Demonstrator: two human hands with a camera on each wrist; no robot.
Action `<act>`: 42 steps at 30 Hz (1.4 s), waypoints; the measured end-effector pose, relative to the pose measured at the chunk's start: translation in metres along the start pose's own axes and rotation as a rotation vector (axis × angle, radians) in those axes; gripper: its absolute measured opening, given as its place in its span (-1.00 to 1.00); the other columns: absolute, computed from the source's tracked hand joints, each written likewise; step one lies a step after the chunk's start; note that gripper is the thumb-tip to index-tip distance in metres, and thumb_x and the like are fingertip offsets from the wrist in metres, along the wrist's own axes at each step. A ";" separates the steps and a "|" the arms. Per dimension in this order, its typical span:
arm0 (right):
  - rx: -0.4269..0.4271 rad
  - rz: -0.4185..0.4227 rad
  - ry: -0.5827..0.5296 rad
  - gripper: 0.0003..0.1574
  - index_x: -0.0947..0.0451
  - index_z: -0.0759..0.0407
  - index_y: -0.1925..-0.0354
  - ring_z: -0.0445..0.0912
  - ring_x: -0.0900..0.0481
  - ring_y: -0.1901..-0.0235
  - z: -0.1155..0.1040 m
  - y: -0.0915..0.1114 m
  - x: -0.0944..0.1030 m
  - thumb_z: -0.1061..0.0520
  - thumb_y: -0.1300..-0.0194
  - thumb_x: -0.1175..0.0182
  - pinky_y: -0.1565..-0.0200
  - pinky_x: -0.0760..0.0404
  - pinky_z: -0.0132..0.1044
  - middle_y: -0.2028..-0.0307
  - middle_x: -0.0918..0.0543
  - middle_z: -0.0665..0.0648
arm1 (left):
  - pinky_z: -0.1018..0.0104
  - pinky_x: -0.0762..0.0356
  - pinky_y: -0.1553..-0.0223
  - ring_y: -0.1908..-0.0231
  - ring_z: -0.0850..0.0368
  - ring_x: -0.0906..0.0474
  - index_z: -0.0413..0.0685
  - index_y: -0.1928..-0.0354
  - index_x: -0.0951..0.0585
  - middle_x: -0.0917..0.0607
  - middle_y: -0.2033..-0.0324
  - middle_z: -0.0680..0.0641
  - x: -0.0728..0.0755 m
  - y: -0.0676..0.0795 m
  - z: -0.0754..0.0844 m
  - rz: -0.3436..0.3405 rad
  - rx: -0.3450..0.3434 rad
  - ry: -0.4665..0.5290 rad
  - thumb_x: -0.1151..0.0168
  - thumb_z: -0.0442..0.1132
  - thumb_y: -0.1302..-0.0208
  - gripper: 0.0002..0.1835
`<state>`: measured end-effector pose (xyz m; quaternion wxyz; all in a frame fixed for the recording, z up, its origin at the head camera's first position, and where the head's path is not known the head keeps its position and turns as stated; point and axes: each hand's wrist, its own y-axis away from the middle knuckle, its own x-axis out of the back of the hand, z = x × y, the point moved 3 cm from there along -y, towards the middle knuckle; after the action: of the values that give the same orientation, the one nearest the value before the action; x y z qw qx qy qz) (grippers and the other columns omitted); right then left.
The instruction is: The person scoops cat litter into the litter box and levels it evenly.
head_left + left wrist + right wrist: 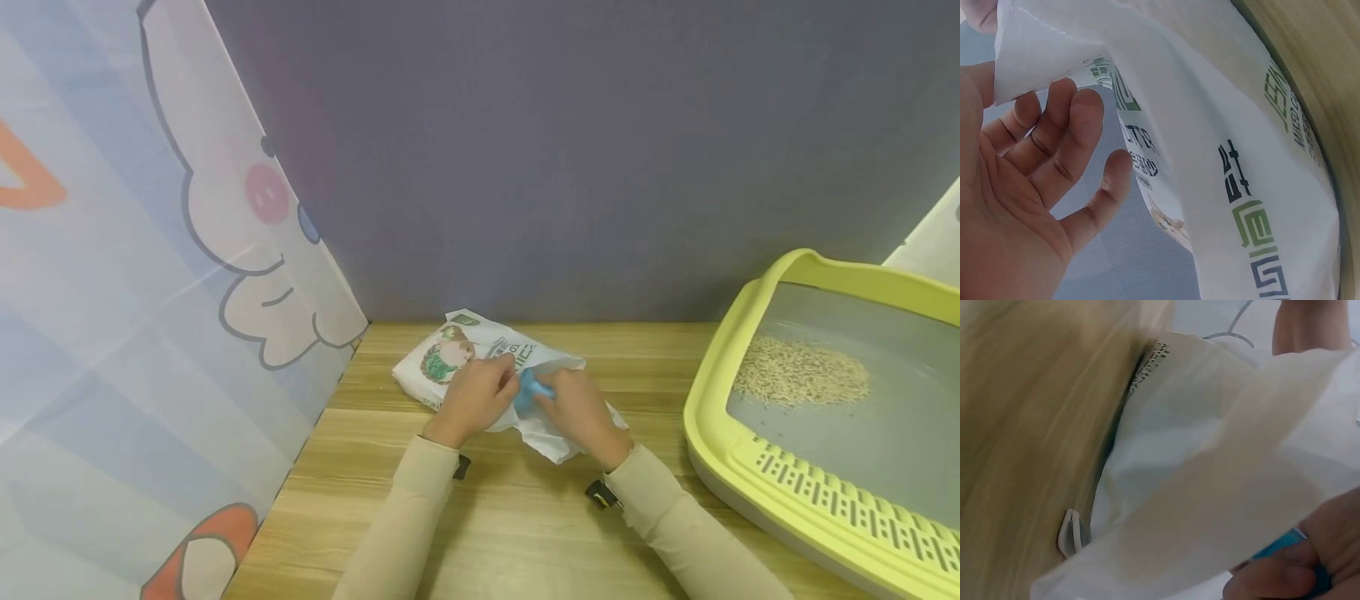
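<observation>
A white litter bag (483,333) with printed labels lies on the wooden table, its mouth toward me. My left hand (477,396) pinches the edge of the bag's mouth; in the left wrist view that hand's (1041,169) other fingers are loosely bent beside the plastic. At the opening, my right hand (583,410) grips the handle of a blue scoop (527,390). The scoop's far end sits at the bag's mouth and is partly hidden. In the right wrist view the bag's white plastic (1222,469) covers most of the scoop, with only some blue showing by the fingers.
To the right stands a large litter box with a yellow-green rim (708,383) and grey floor. A heap of pale litter pellets (798,375) lies in it. A grey wall (525,167) closes off the back, and a printed cartoon sheet (112,333) hangs at the left.
</observation>
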<state>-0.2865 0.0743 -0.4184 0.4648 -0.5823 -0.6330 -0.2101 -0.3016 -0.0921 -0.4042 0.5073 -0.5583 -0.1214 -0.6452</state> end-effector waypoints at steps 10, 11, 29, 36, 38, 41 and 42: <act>0.014 -0.032 -0.041 -0.56 -0.63 0.18 -0.15 0.05 -0.71 0.19 0.006 -0.002 -0.006 0.14 -0.32 -0.34 0.02 -0.67 0.02 0.03 -0.77 0.20 | 0.44 -0.10 0.59 0.66 0.31 -0.18 0.07 0.51 -0.36 -0.28 0.70 0.16 0.002 0.001 0.000 -0.002 0.005 0.007 -0.11 -0.22 -0.37 -0.74; 0.008 -0.047 -0.044 -0.54 -0.61 0.18 -0.18 0.11 -0.73 0.12 0.008 -0.002 -0.007 0.13 -0.34 -0.33 -0.02 -0.66 0.08 -0.02 -0.76 0.22 | 0.44 -0.11 0.59 0.65 0.31 -0.18 0.07 0.51 -0.36 -0.28 0.70 0.16 0.002 0.001 0.000 -0.001 0.007 0.004 -0.11 -0.22 -0.37 -0.74; -0.105 -0.244 -0.049 -0.46 -0.40 0.07 -0.34 -0.02 -0.59 0.34 0.028 -0.002 -0.011 -0.01 -0.49 -0.15 0.34 -0.50 -0.20 -0.19 -0.66 0.25 | 0.43 -0.10 0.60 0.66 0.32 -0.17 0.08 0.51 -0.34 -0.27 0.71 0.17 0.000 0.000 -0.003 0.013 0.010 -0.028 -0.12 -0.18 -0.40 -0.71; -0.141 -0.329 -0.027 -0.69 -0.38 0.12 -0.11 -0.03 -0.45 0.54 0.033 0.001 -0.012 0.09 -0.47 -0.14 0.51 -0.39 -0.24 0.42 -0.50 0.13 | 0.44 -0.11 0.62 0.67 0.33 -0.17 0.09 0.51 -0.35 -0.29 0.71 0.18 0.000 0.000 -0.005 0.017 0.010 -0.025 -0.12 -0.18 -0.41 -0.71; -0.128 -0.339 -0.015 -0.79 -0.35 0.10 0.03 -0.04 -0.43 0.54 0.032 0.001 -0.012 0.11 -0.45 -0.15 0.51 -0.36 -0.25 0.44 -0.47 0.10 | 0.44 -0.12 0.61 0.67 0.33 -0.18 0.09 0.51 -0.35 -0.30 0.70 0.18 0.000 0.000 -0.005 0.014 0.013 -0.025 -0.12 -0.17 -0.41 -0.71; -0.124 -0.357 -0.009 -0.81 -0.31 0.08 0.11 -0.03 -0.43 0.55 0.034 0.001 -0.013 0.13 -0.45 -0.15 0.53 -0.35 -0.25 0.45 -0.46 0.11 | 0.43 -0.13 0.61 0.67 0.33 -0.19 0.09 0.50 -0.36 -0.30 0.71 0.18 0.000 0.000 -0.005 0.009 0.018 -0.025 -0.12 -0.17 -0.41 -0.72; -0.126 -0.363 -0.011 -0.81 -0.30 0.08 0.11 -0.03 -0.43 0.55 0.034 0.001 -0.014 0.13 -0.45 -0.15 0.53 -0.35 -0.26 0.45 -0.46 0.11 | 0.43 -0.13 0.61 0.67 0.33 -0.18 0.09 0.51 -0.36 -0.30 0.71 0.18 0.000 0.000 -0.005 0.008 0.020 -0.023 -0.12 -0.17 -0.41 -0.72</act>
<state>-0.2985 0.0948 -0.4466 0.3786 -0.4878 -0.7157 -0.3264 -0.3046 -0.0957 -0.4056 0.5138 -0.5612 -0.1315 -0.6355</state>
